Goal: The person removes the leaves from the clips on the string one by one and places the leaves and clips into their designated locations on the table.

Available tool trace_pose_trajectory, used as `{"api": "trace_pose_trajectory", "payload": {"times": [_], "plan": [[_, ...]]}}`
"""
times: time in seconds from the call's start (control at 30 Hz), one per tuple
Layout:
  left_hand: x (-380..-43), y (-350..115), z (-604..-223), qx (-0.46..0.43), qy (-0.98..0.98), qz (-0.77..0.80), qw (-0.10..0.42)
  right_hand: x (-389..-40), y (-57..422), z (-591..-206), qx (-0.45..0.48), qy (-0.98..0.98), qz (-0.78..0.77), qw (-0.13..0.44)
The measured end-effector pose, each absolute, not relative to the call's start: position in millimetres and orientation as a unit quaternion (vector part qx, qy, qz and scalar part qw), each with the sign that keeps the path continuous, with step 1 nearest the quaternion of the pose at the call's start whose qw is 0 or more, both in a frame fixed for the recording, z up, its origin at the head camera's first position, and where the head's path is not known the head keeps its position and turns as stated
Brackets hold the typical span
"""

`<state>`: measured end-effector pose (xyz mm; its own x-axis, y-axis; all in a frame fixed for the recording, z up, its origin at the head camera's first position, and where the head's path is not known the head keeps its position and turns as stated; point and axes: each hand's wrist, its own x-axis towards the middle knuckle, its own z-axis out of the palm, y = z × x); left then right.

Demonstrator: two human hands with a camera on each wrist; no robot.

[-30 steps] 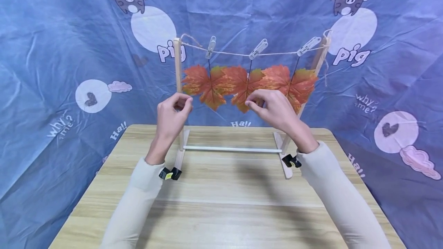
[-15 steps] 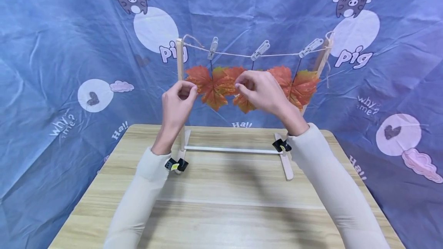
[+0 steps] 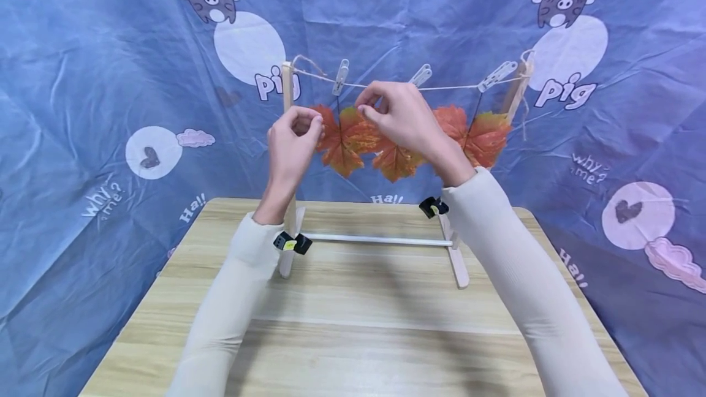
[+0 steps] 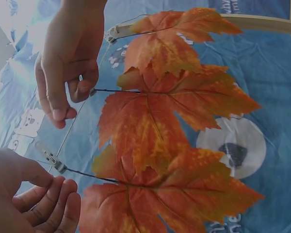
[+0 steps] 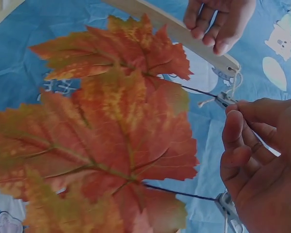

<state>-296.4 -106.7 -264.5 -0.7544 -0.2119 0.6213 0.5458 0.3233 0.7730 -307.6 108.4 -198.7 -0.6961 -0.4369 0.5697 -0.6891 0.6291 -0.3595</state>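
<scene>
Three orange maple leaves hang by dark stems in a row: a left leaf (image 3: 344, 143), a middle leaf (image 3: 397, 163) and a right leaf (image 3: 488, 138). Pale clothespins, the left one (image 3: 341, 77), middle one (image 3: 423, 75) and right one (image 3: 497, 76), clip them to a string (image 3: 455, 87). My left hand (image 3: 292, 146) is raised before the left post, loosely bent fingers near the left leaf. Raised in front of the middle leaf, my right hand (image 3: 405, 116) partly covers it and the middle clothespin. Nothing shows between the fingertips of either hand.
The string runs between the wooden left post (image 3: 288, 87) and right post (image 3: 517, 97) of a rack. A pale crossbar (image 3: 380, 239) joins its feet on the wood-grain table (image 3: 353, 348). A blue printed cloth (image 3: 353, 17) hangs behind.
Both hands have risen toward the string. The right hand has also moved left, from below the middle leaf to across it; the left hand has shifted slightly right. Leaves and clothespins keep their places.
</scene>
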Motion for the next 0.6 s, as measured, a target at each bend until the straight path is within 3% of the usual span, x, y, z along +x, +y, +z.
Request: {"api": "trace_pose_trajectory", "payload": {"times": [0.6], "plan": [[-321,-85,-239,-0.082,-0.761,-0.569,0.299,-317,82,-152,0.243,-0.896,0.335,0.162]]}}
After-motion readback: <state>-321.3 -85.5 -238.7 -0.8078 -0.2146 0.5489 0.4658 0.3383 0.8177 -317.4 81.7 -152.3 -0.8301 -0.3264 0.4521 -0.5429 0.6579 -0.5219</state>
